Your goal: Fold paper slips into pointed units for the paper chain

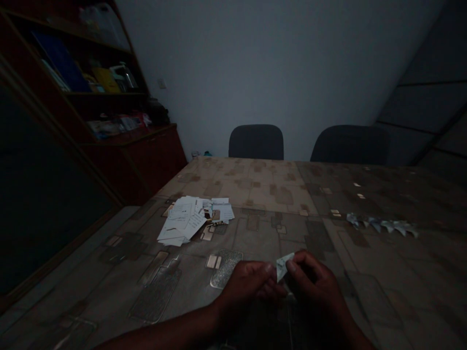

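Between my two hands, over the near part of the table, is a small folded piece of paper (283, 265), pale with faint markings. My right hand (315, 279) pinches its upper right corner between thumb and fingers. Closed around its lower left edge is my left hand (251, 282), the thumb pressed toward the curled fingers. A loose pile of white paper sheets (182, 221) with writing lies ahead to the left. Off to the right, several small folded paper pieces (383, 225) sit in a row.
The table (255, 180) has a patterned cover with shiny patches. Two dark chairs (256, 142) stand at its far side against a pale wall. On the left rises a wooden cabinet (146, 155) with loaded shelves. The room is dim.
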The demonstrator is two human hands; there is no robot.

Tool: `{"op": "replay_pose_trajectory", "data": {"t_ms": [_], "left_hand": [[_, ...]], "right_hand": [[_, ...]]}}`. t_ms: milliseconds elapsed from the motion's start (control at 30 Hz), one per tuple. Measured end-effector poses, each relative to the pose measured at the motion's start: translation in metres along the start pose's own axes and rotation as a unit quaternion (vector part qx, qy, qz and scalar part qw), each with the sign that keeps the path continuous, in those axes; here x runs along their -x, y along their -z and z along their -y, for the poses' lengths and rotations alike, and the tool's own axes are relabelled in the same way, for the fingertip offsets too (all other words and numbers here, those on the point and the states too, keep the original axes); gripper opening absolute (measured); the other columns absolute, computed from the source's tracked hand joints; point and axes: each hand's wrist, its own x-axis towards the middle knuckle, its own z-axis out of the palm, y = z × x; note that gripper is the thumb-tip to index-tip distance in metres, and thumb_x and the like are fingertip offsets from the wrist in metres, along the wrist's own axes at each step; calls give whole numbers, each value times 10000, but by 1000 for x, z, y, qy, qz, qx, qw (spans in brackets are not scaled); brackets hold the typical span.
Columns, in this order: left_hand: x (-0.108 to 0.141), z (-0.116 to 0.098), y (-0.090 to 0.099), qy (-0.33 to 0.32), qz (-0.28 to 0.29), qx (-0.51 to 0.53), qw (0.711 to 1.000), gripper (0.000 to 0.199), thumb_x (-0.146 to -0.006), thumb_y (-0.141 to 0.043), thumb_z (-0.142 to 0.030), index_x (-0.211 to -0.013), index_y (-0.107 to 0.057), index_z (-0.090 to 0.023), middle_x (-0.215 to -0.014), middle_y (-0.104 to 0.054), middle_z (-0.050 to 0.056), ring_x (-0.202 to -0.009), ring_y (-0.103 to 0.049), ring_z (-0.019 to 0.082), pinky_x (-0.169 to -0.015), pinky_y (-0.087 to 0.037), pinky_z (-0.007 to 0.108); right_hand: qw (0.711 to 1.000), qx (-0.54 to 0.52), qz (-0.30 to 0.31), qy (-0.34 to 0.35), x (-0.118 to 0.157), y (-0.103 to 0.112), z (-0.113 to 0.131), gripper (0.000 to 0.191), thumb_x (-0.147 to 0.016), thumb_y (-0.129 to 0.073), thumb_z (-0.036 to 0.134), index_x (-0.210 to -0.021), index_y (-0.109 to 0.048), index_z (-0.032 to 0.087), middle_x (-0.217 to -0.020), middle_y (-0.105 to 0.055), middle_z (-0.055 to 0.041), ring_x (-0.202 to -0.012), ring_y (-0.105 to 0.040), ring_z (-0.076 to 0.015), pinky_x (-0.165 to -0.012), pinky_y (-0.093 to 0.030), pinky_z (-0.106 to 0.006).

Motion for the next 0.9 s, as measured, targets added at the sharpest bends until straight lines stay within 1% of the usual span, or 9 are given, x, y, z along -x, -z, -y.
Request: {"op": "replay_pose_trajectory", "data": {"t_ms": [100, 200, 300, 367, 500, 600, 700, 800, 900], "left_hand": [[1, -1, -1, -15, -7, -10, 1000, 479, -707, -721, -565, -696, -671, -88, -650, -688, 82, -529, -577, 127, -568, -443, 240], [1, -1, 1, -9, -27, -10, 1000, 433, -663, -780, -513, -711, -660, -99, -675, -696, 76, -524, -562, 112, -555, -431, 226], [-1, 0, 3, -11, -20, -16, 1000, 429, -654, -789, -507, -700, -654, -102, -659, -690, 68, -525, -558, 105, -555, -424, 220], [-1, 0, 3, -17, -19, -20, 999, 435, -637, -798, -510, -683, -653, -102, -638, -680, 58, -521, -554, 102, -556, -422, 219], [-2, -1, 2, -5, -39, -32, 999, 442, -597, -820, -505, -674, -650, -104, -633, -682, 55, -510, -554, 101, -543, -410, 216], [-3, -1, 1, -3, -45, -38, 998, 443, -585, -826, -499, -688, -653, -104, -645, -686, 57, -521, -570, 110, -542, -412, 217], [-3, 0, 2, -6, -42, -32, 999, 451, -568, -833, -499, -684, -642, -107, -637, -681, 54, -523, -575, 113, -543, -419, 219], [-4, -1, 3, -3, -34, -27, 999, 463, -549, -846, -494, -688, -629, -110, -630, -675, 47, -513, -570, 110, -540, -423, 220], [-3, -1, 3, -10, -26, -34, 999, 452, -629, -797, -519, -716, -639, -103, -624, -667, 47, -527, -576, 113, -561, -435, 227]], "right_hand": [[1000, 14, -11, 11, 1, -1, 2, 264, -790, -607, 438, -689, -595, 194, -615, -574, 21, -595, -534, -151, -569, -401, -236], [999, 29, 26, 5, 1, -1, 1, 253, -798, -597, 431, -719, -604, 191, -632, -571, 22, -592, -526, -147, -550, -391, -231], [998, 32, 63, -2, -1, 2, -1, 255, -797, -593, 434, -764, -607, 182, -653, -570, 17, -603, -523, -149, -555, -394, -234], [997, 32, 73, -5, -2, 3, -3, 263, -798, -589, 437, -743, -592, 180, -639, -551, 21, -599, -505, -145, -558, -388, -235], [996, 47, 74, -7, -3, 4, -6, 280, -791, -589, 441, -684, -557, 184, -596, -499, 38, -567, -456, -130, -534, -354, -226], [996, 46, 75, -8, -3, 3, -4, 273, -792, -582, 441, -712, -577, 180, -608, -517, 32, -580, -468, -135, -542, -359, -230], [996, 48, 70, -6, -2, 2, -1, 259, -799, -577, 430, -742, -598, 178, -634, -541, 26, -593, -481, -138, -551, -367, -232], [997, 45, 60, 0, -1, 1, 2, 259, -794, -584, 429, -700, -575, 187, -610, -515, 37, -569, -456, -131, -533, -356, -228], [998, 49, 50, 4, -1, 1, 2, 267, -794, -586, 435, -688, -566, 191, -605, -509, 36, -572, -453, -134, -532, -354, -231]]}}
